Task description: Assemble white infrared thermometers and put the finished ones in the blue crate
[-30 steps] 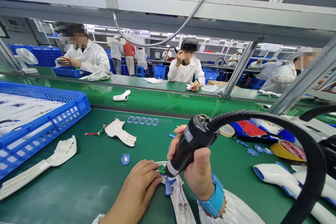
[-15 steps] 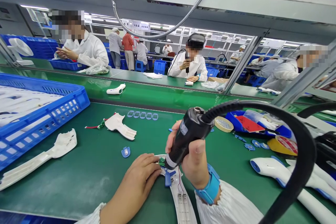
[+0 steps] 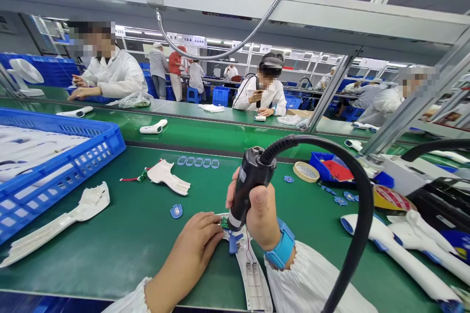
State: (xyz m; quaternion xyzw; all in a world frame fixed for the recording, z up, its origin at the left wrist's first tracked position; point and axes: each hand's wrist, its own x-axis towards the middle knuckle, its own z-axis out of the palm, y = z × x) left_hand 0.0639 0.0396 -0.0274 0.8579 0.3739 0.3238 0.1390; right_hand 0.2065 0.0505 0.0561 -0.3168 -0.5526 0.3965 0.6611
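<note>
My right hand is wrapped round a black electric screwdriver, held nearly upright with its tip down on a white half shell that lies on the green mat. A thick black cable arcs from the tool's top to the right. My left hand rests on the mat, its curled fingertips pressing the shell's top end beside a small green circuit board and a blue trigger piece. A blue strap sits on my right wrist.
A blue crate of white shells stands at the left. Loose white shells, a blue button, blue rings, tape rolls and finished white thermometers lie around. People in white coats work across the green conveyor.
The screwdriver has swung from tilted to nearly upright and shifted left. The view panned a little. A thermometer on the conveyor drifted left. My left hand stayed on the shell.
</note>
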